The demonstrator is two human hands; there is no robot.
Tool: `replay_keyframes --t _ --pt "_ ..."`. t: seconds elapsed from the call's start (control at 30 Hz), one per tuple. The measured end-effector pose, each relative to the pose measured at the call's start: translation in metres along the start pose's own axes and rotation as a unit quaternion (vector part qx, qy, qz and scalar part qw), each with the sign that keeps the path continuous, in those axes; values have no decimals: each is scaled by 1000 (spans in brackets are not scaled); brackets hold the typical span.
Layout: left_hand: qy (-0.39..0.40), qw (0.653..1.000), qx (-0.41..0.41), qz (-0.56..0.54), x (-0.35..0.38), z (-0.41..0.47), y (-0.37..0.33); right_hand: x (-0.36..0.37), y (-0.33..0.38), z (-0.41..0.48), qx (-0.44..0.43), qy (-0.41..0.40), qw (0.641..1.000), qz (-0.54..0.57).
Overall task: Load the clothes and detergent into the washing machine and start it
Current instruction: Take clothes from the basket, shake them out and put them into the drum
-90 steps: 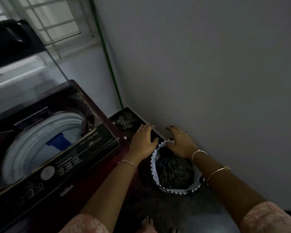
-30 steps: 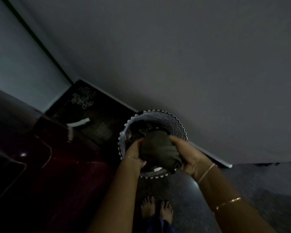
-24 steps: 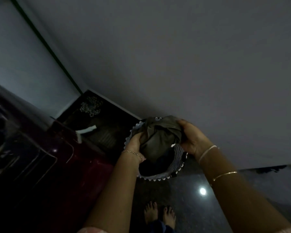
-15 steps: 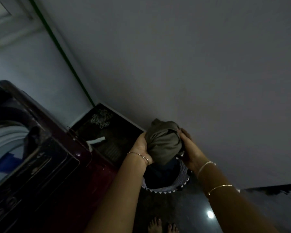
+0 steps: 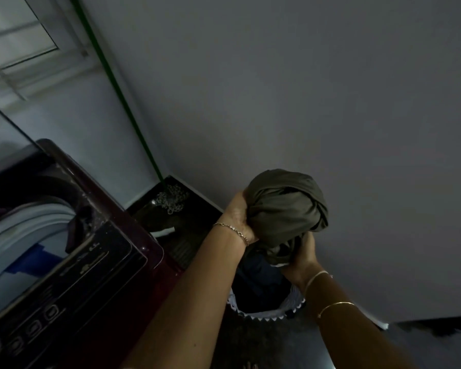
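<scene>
Both hands are gripping a balled olive-green garment in the air above the laundry basket — the left hand is pressing its side, the right hand is cupping it from beneath, fingers of each clenched on the cloth. Dark clothes are lying in the basket on the floor beside the wall. The washing machine is standing at left, lid raised — its white tub rim is showing. A green mop handle is leaning in the corner.
</scene>
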State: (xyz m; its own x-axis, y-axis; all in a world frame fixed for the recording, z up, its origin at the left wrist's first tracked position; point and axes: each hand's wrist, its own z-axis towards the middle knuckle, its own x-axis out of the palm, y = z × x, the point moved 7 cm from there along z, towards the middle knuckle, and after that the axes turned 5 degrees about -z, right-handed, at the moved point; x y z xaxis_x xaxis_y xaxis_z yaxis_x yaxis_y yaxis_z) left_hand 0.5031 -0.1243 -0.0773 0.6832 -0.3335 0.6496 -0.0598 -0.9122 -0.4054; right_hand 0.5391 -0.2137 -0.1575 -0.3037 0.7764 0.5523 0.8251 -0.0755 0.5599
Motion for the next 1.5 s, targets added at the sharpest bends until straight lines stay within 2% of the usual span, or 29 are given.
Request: replay_keyframes --t 0.23,0.4,0.47,0.57,0.63,0.67,0.73,0.8,0.87,0.9,1.0,1.13,1.27,1.37,1.5 --pt "-77 989 41 120 -11 -5 -25 40 35 -16 -51 69 992 91" --pt "-140 955 155 212 -30 -8 -36 68 49 -24 -37 84 991 94" --pt "-127 966 120 192 -30 -12 -26 78 51 -30 -30 92 993 65" --pt "-98 980 -9 171 -23 -29 -7 92 55 -38 -11 89 996 2" --pt "-59 990 -66 111 -17 -38 6 97 55 -40 4 82 996 -16" --pt "-34 995 -64 70 -11 -43 6 99 56 -42 4 77 997 -27" --pt "-18 1000 7 -21 -6 -44 -4 102 60 -44 -10 69 996 -46" --pt "-103 990 99 -22 -34 -23 -24 106 62 -45 -20 64 995 -71" --pt "-225 962 158 -2 -78 0 -45 117 61 -47 -21 76 993 -88" --pt "-242 952 186 3 -83 -6 -55 124 61 -48 -24 80 991 -102" --pt "-174 960 212 60 -60 -63 -76 158 59 -53 -43 105 984 -136" --pt "-111 971 211 35 -56 -124 -101 218 53 -57 -77 152 978 -123" --pt "-44 974 220 21 -73 -174 -134 279 11 -52 -49 193 968 -155" --pt "-60 965 254 37 -116 -210 -161 323 -31 -44 -39 208 954 -210" --pt "-119 953 279 27 -191 -248 -188 376 -94 -35 -14 221 937 -271"
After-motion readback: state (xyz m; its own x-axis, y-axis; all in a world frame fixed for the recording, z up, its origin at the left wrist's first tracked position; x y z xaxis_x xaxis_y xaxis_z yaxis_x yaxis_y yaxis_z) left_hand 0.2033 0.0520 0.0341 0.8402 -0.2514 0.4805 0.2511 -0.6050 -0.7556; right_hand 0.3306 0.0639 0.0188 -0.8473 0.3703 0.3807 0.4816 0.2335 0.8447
